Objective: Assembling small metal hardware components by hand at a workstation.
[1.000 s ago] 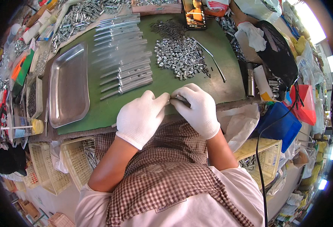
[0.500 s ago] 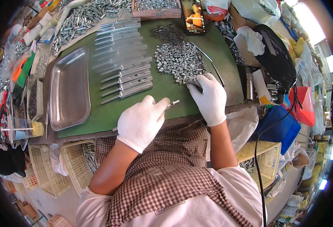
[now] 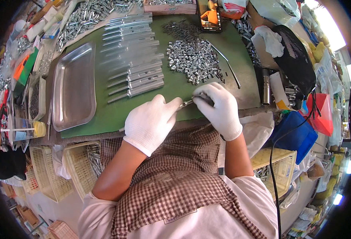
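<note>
Our white-gloved left hand (image 3: pixel 151 121) and right hand (image 3: pixel 222 108) pinch a slim, stiff, likely slippery silver metal rod (image 3: pixel 186 104) by its ends, near the worktop's (image 3: pixel 175 85) near edge.

Left hand (image 3: pixel 151 121): white knit glove, snug, ribbed cuff ending at the wrist. Right hand (image 3: pixel 220 109): same white glove; a dark band shows at the cuff edge. Forearms bare below the gloves. Shirt (image 3: pixel 207 223): white, short sleeves reaching the elbows. Apron (image 3: pixel 175 179) over it: brown-and-white small check, creased, covering chest and lap, with a stitched edge near the bottom.
</note>
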`<action>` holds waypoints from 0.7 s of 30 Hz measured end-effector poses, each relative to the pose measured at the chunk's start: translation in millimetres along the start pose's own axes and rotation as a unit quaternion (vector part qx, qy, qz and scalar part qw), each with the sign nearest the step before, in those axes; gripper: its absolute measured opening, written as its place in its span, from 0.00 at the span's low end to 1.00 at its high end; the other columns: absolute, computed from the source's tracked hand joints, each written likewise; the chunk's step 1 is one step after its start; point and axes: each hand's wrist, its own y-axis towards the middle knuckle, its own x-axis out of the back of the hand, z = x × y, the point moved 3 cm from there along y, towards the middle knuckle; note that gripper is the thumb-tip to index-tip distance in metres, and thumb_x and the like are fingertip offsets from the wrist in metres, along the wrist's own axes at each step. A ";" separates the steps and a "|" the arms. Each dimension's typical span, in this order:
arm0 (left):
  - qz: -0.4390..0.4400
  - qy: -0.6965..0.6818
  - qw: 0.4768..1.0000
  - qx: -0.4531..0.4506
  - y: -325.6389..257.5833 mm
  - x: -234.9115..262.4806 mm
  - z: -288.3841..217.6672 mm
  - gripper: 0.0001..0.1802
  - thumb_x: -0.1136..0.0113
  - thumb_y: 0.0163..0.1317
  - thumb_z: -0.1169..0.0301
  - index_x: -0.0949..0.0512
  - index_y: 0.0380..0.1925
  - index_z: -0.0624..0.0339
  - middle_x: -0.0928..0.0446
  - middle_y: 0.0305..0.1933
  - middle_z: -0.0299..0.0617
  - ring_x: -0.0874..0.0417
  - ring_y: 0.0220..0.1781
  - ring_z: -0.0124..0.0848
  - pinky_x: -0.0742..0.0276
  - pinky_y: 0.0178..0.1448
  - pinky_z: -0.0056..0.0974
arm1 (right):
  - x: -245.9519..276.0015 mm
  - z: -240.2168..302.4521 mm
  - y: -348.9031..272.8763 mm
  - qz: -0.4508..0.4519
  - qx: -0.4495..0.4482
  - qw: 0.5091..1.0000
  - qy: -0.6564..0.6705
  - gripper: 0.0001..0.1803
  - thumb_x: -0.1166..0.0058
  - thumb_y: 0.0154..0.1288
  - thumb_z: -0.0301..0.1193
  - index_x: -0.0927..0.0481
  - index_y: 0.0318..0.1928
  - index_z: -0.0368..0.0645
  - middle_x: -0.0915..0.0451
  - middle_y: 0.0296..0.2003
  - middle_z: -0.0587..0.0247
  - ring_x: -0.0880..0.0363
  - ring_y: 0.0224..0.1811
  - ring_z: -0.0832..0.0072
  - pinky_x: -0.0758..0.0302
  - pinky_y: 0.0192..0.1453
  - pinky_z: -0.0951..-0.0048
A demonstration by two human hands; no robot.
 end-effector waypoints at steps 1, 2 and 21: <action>0.001 0.000 1.000 0.002 -1.1 -0.4 0.3 0.12 0.40 0.67 0.63 0.19 0.50 0.38 0.25 0.31 0.42 0.17 0.29 0.44 0.22 0.32 0.47 | -2.2 2.3 -2.8 0.018 0.007 1.000 0.011 0.07 0.34 0.62 0.28 0.14 0.41 0.45 0.17 0.37 0.57 0.16 0.36 0.57 0.20 0.41 0.63; -0.001 -0.005 1.000 0.003 -0.7 -0.3 0.5 0.12 0.40 0.67 0.63 0.19 0.50 0.38 0.25 0.31 0.42 0.17 0.29 0.44 0.22 0.32 0.47 | -3.6 4.1 -4.2 0.035 0.013 0.999 0.022 0.07 0.34 0.61 0.27 0.14 0.41 0.44 0.17 0.37 0.57 0.15 0.37 0.57 0.20 0.41 0.64; 0.008 0.025 1.000 -0.014 -4.1 -3.8 1.7 0.18 0.39 0.69 0.61 0.19 0.58 0.35 0.27 0.31 0.42 0.18 0.27 0.42 0.22 0.30 0.45 | -15.8 13.5 -2.6 0.081 0.007 0.997 -0.014 0.08 0.33 0.61 0.31 0.19 0.37 0.43 0.19 0.34 0.54 0.18 0.35 0.52 0.22 0.38 0.57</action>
